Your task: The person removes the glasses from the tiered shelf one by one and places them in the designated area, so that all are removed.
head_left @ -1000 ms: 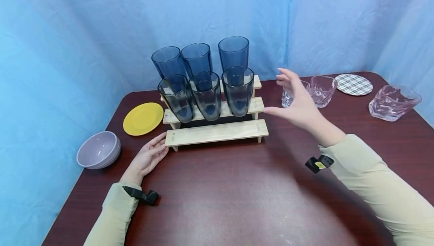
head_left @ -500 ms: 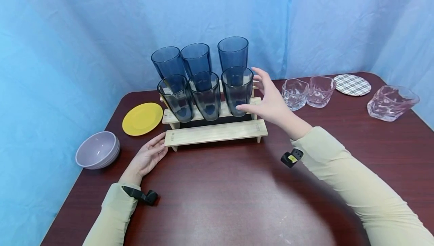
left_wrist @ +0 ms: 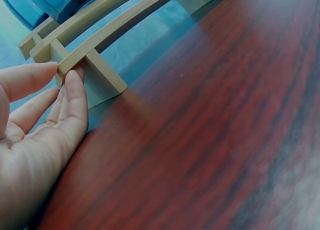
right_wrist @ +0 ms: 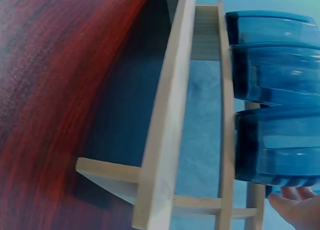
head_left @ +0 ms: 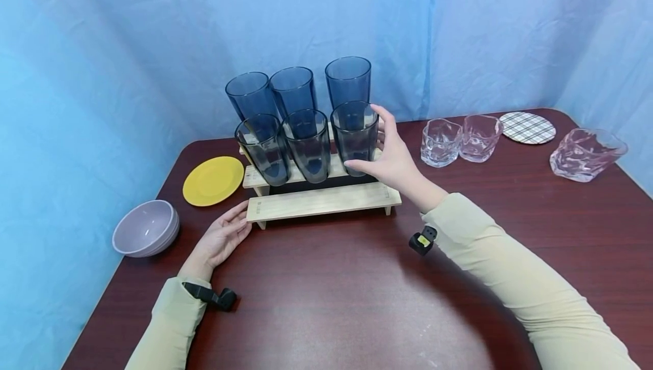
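A: Where does the glass sit relative to the right hand (head_left: 395, 160)?

B: The dark tumbler (head_left: 355, 137) stands upright on the middle step of the wooden rack (head_left: 321, 201), at the right end of the front row, just above centre frame. Its long axis is vertical. It lies immediately left of the right hand's palm.

A: And the fingers?

B: Spread and curved around it: thumb low against the front of the glass, the other fingers (head_left: 384, 122) reaching up along its right side near the rim. Whether they press fully on the glass I cannot tell.

A: The other hand?

B: The left hand (head_left: 221, 238) lies flat on the desk (head_left: 357, 302), lower left, straight fingers (left_wrist: 75, 90) touching the rack's bottom-step corner. The right hand is far nearer the tumbler.
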### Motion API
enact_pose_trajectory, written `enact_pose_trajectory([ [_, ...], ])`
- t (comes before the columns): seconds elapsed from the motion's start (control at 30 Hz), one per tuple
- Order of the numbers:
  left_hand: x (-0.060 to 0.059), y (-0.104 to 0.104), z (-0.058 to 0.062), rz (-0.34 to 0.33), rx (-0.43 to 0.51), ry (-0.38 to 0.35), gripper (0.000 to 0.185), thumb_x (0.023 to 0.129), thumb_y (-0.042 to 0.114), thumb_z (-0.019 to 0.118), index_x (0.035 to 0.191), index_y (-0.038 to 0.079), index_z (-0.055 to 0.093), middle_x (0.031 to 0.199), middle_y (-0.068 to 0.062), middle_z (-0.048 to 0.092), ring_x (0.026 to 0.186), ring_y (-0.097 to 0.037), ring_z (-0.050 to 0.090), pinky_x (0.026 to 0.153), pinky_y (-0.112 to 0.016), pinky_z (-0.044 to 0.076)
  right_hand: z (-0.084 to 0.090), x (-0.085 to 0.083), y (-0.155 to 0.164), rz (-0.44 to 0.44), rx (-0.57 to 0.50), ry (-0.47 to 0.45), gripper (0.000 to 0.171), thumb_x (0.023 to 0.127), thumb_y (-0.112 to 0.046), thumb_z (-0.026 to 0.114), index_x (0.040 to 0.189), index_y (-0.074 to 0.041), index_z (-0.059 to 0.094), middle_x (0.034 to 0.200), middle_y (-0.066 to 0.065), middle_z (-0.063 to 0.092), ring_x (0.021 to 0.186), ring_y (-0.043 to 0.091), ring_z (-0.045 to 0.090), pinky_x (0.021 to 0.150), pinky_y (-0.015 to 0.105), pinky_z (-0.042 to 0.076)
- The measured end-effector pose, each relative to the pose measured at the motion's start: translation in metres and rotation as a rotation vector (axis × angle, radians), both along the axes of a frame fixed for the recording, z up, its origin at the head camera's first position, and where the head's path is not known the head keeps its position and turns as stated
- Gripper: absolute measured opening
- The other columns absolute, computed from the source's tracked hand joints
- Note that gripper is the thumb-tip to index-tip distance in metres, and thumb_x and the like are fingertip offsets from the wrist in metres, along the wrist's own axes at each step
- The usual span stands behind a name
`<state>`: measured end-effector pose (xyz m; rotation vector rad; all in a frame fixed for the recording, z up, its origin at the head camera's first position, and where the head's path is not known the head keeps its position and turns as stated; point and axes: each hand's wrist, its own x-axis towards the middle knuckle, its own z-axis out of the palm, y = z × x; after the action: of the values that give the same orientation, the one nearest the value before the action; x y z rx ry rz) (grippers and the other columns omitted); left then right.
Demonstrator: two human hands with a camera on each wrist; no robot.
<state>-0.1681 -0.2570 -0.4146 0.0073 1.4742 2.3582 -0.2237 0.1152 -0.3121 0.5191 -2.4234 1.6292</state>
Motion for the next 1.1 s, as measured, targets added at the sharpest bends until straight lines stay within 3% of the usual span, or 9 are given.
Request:
enact_pose_trajectory([
  [0.17, 0.001, -0.001, -0.001, 0.004, 0.037, -0.005, 0.043, 0.096, -0.007, 0.043, 0.132, 0.017, 0.045, 0.116, 0.002, 0.06, 0.1, -0.007, 0.06, 0.085, -0.019, 0.049, -0.008, -0.003, -0.004, -0.042, -0.009, 0.037, 0.102, 0.073, -0.018, 0.082, 0.149, -0.026, 0.014, 0.138, 0.02, 0.038, 0.122, 0.031, 0.047, 0.103, 0.047, 0.04],
  [0.23, 0.001, -0.001, -0.001, 0.004, 0.038, -0.005, 0.042, 0.096, -0.007, 0.043, 0.13, 0.017, 0.046, 0.116, 0.001, 0.06, 0.101, -0.007, 0.06, 0.085, -0.019, 0.049, -0.009, -0.003, -0.005, -0.06, -0.009, 0.053, 0.101, 0.073, -0.018, 0.082, 0.148, -0.026, 0.015, 0.134, 0.019, 0.041, 0.119, 0.03, 0.049, 0.1, 0.048, 0.043],
  [0.37, 0.001, -0.001, 0.0, -0.001, 0.016, -0.005, 0.056, 0.096, -0.007, 0.042, 0.147, 0.008, 0.024, 0.115, 0.003, 0.06, 0.101, -0.007, 0.06, 0.085, -0.018, 0.049, -0.01, -0.002, -0.007, -0.088, -0.013, 0.083, 0.099, 0.073, -0.017, 0.082, 0.148, -0.026, 0.018, 0.13, 0.018, 0.045, 0.115, 0.03, 0.051, 0.097, 0.049, 0.045],
  [0.5, 0.0, 0.0, 0.002, -0.002, -0.001, -0.009, 0.065, 0.097, -0.007, 0.04, 0.151, 0.001, 0.005, 0.115, 0.004, 0.059, 0.101, -0.006, 0.059, 0.085, -0.018, 0.048, -0.008, -0.001, -0.008, -0.109, -0.013, 0.101, 0.098, 0.073, -0.016, 0.082, 0.147, -0.026, 0.02, 0.129, 0.018, 0.047, 0.113, 0.031, 0.053, 0.095, 0.049, 0.046],
  [0.9, -0.002, 0.001, 0.004, 0.003, -0.007, -0.015, 0.067, 0.097, -0.006, 0.042, 0.151, 0.001, 0.004, 0.114, 0.003, 0.059, 0.099, -0.006, 0.06, 0.084, -0.017, 0.049, -0.007, 0.001, -0.004, -0.124, -0.036, 0.145, 0.095, 0.071, -0.011, 0.083, 0.145, -0.023, 0.025, 0.124, 0.019, 0.053, 0.107, 0.032, 0.058, 0.09, 0.05, 0.049],
  [1.1, 0.0, 0.0, 0.003, 0.005, 0.006, -0.027, 0.066, 0.097, -0.007, 0.041, 0.151, 0.001, 0.004, 0.114, 0.003, 0.059, 0.1, -0.006, 0.059, 0.084, -0.018, 0.049, -0.007, 0.003, 0.003, -0.121, -0.063, 0.122, 0.096, 0.07, -0.01, 0.083, 0.146, -0.024, 0.026, 0.122, 0.019, 0.053, 0.107, 0.03, 0.058, 0.09, 0.049, 0.049],
])
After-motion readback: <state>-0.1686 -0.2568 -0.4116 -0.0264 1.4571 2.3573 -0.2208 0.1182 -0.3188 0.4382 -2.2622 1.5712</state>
